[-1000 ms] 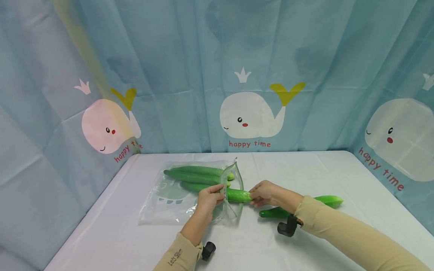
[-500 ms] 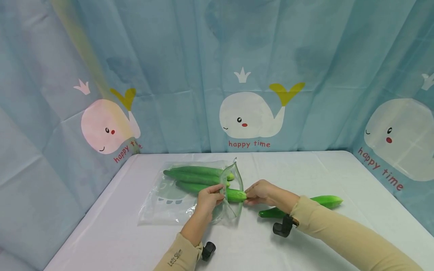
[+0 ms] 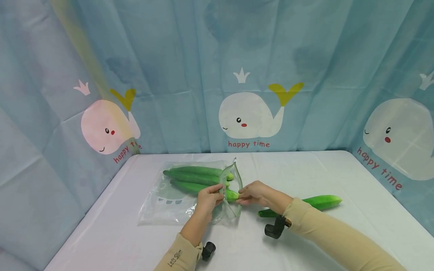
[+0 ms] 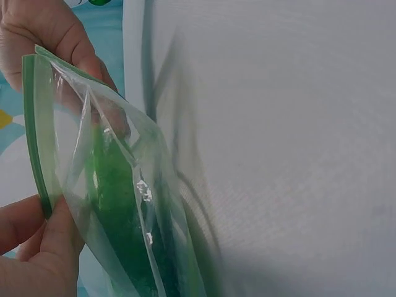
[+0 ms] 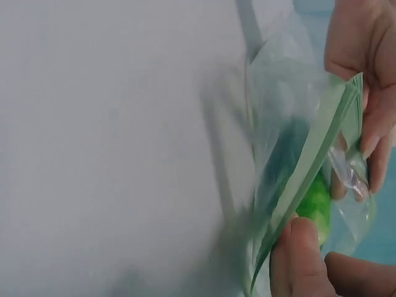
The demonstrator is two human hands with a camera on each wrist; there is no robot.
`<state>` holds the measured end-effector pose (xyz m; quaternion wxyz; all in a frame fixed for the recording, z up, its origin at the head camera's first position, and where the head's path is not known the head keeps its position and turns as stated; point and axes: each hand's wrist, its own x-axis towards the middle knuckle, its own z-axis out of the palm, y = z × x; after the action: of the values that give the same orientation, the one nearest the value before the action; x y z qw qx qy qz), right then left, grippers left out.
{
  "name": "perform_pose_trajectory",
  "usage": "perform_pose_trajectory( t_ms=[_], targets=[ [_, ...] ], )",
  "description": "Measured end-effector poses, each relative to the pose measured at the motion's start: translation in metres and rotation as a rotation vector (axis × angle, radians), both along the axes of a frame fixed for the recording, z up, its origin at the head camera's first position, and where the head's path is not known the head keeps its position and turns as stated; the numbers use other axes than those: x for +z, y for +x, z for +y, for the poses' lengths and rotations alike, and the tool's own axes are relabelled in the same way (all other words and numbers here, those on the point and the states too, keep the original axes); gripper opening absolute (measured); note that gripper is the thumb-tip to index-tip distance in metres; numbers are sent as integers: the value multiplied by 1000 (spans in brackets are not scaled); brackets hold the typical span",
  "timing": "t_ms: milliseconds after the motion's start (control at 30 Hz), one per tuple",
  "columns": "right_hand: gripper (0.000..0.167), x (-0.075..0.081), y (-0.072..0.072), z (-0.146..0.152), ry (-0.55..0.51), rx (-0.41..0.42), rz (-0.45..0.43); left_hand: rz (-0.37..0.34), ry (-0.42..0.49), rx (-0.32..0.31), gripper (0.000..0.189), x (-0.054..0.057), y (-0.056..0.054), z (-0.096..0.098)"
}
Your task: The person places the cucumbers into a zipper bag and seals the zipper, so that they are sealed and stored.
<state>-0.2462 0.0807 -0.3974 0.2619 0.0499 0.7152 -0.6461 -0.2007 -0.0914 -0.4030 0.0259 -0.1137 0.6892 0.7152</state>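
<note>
My left hand (image 3: 205,203) pinches the green zip edge of a clear zip bag (image 3: 147,212), keeping its mouth apart. My right hand (image 3: 255,194) grips the pale end of a cucumber (image 3: 232,195) at that mouth. Most of this cucumber lies inside the bag, blurred by the plastic in the left wrist view. Two more cucumbers (image 3: 196,177) lie side by side in the bag, farther from me. In the right wrist view, the right fingers (image 5: 303,253) are at the cucumber's bright green tip, beside the zip strip (image 5: 309,179).
Another cucumber (image 3: 322,202) lies on the white-covered table (image 3: 101,229), partly behind my right forearm. A blue whale-print curtain (image 3: 176,120) hangs along the back and sides. Small black cameras (image 3: 208,251) sit at both wrists.
My right hand has moved left, and the gripped cucumber has slid deeper into the bag. The left hand keeps its place on the bag's edge.
</note>
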Motion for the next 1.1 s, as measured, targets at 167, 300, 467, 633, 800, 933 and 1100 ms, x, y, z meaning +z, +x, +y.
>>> perform_pose_trajectory(
  t_ms=[167,300,467,633,800,933,1100],
  targets=[
    [37,-1,1,-7,-39,-8,-7,1,1,4,38,0,-1,0],
    [37,-2,2,-14,-54,-7,1,4,-1,0,39,0,-1,-1],
    [35,-6,2,-23,-68,-5,-1,3,17,-1,40,1,1,-2],
    [37,-9,1,-29,-99,4,5,9,23,0,40,2,2,-2],
    [40,-8,2,-23,-155,-9,4,1,9,4,40,0,2,1],
    [41,-5,4,-9,-154,-21,21,-10,-14,14,39,-1,1,2],
    [44,7,9,22,-97,-3,84,-9,-21,8,40,-1,1,1]
  ],
)
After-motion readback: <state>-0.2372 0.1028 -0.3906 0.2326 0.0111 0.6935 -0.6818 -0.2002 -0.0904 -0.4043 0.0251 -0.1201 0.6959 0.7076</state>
